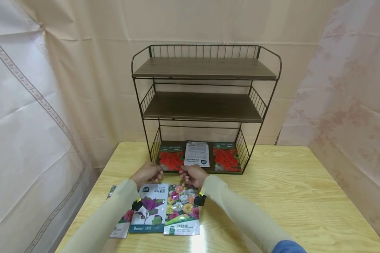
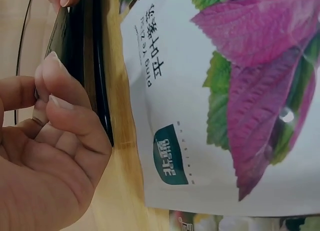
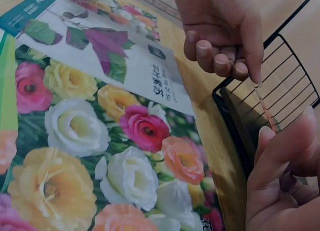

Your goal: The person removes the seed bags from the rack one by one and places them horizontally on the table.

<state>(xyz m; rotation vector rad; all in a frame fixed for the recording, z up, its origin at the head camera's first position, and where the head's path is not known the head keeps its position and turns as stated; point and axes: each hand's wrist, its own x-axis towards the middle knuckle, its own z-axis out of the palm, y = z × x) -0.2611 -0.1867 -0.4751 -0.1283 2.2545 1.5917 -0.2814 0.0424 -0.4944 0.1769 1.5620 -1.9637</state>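
Both hands at the rack's bottom shelf.
The left hand (image 1: pixel 149 173) and right hand (image 1: pixel 193 174) each pinched an edge of the red packet (image 1: pixel 171 160), steadying it flat on the rack (image 1: pixel 206 105).

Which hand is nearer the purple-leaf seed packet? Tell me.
Left. The left hand sits just above the purple-leaf seed packet; the right hand is above the neighbouring flower packet.
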